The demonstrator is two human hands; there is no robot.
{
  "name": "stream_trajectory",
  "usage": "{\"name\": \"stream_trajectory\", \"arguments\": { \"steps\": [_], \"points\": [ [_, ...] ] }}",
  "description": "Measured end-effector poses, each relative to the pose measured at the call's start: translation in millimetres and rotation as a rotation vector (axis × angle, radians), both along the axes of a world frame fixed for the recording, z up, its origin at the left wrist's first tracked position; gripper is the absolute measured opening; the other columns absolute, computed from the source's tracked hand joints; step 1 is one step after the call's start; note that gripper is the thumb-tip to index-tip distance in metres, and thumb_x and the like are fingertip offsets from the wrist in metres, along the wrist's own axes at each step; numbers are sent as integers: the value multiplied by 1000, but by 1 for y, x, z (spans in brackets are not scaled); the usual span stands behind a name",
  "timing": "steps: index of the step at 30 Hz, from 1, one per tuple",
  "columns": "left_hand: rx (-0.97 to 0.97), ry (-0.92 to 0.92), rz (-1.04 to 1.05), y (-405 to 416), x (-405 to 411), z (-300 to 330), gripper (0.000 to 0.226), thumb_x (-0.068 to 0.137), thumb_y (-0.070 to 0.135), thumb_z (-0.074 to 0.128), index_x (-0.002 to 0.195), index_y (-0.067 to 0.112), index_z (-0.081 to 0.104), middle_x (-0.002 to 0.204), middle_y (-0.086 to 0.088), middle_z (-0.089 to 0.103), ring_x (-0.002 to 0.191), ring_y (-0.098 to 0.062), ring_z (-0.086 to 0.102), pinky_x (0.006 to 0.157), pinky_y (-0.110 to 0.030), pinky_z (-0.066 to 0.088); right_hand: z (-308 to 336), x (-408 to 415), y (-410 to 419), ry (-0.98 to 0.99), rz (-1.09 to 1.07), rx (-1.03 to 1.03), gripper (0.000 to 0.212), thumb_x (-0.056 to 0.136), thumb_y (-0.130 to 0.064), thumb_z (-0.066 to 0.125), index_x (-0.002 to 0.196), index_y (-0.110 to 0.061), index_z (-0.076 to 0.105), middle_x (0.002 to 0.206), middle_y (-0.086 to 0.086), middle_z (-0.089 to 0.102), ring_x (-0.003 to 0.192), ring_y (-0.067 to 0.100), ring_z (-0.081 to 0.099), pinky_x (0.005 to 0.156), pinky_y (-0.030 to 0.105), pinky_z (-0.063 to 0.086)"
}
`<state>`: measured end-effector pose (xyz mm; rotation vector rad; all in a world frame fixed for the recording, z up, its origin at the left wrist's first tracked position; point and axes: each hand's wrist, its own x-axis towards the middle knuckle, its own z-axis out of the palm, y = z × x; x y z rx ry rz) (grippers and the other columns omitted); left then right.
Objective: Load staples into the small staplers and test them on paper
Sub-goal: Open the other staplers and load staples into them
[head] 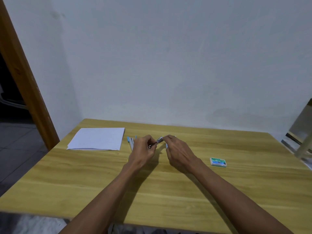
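Both my hands meet over the middle of the wooden table (pixel 101 174). My left hand (pixel 143 151) and my right hand (pixel 177 152) together pinch a small stapler (pixel 158 141), whose shiny metal part shows between the fingertips; a light blue edge peeks out under my right fingers. Just left of my left hand, another small blue and white stapler (pixel 130 141) lies on the table, partly hidden by that hand. A stack of white paper (pixel 98 139) rests at the far left. A green staple box (pixel 218 162) lies to the right.
The table's far edge meets a pale wall. A wooden door frame (pixel 22 78) stands at the left, and a metal stool or ladder (pixel 302 132) at the right edge.
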<state>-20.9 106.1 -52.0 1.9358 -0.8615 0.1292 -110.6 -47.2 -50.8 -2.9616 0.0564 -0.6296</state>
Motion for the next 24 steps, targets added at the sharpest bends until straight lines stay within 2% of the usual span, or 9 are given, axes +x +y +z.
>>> {"name": "stream_trajectory", "arguments": {
  "steps": [3, 6, 8, 15, 20, 24],
  "points": [
    [41, 27, -11, 4, -2, -8, 11, 82, 6, 68, 75, 15, 68, 70, 5, 68, 70, -11, 64, 66, -35, 56, -9, -1, -3, 20, 30, 43, 41, 87, -3, 43, 126, -13, 53, 120, 8, 61, 105, 26, 56, 86, 39, 49],
    [49, 116, -12, 7, -10, -18, 13, 84, 15, 64, 73, 22, 66, 67, 2, 66, 62, -17, 64, 53, -41, 56, -19, 1, -4, 62, 35, 60, 43, 83, -4, 41, 122, -14, 57, 119, 7, 63, 105, 27, 59, 87, 39, 50],
    [42, 114, -26, 8, -8, -23, 12, 83, 18, 66, 72, 24, 65, 65, 2, 65, 60, -19, 63, 51, -46, 54, -23, 1, -4, 70, 50, 80, 43, 80, -2, 42, 119, -12, 59, 117, 6, 63, 105, 26, 59, 86, 38, 50],
    [97, 91, -32, 9, -2, -24, 8, 83, 16, 69, 78, 21, 68, 72, 5, 68, 70, -15, 64, 63, -46, 56, -22, 1, -9, 58, 93, 160, 46, 77, -2, 45, 119, -12, 62, 118, 2, 64, 104, 21, 59, 89, 36, 49],
    [97, 112, -32, 7, 0, -22, 6, 84, 13, 73, 80, 17, 69, 74, 3, 68, 72, -14, 64, 67, -39, 58, -17, 0, -12, 67, 140, 186, 50, 80, -3, 44, 123, -20, 63, 120, -2, 64, 103, 16, 59, 86, 30, 48],
    [83, 116, -32, 9, 1, -20, 5, 83, 11, 75, 81, 13, 71, 73, 2, 69, 72, -15, 65, 67, -37, 58, -10, -1, -17, 82, 101, 226, 44, 87, -3, 42, 121, -20, 64, 116, 2, 69, 96, 17, 62, 73, 23, 39]
  ]
}}
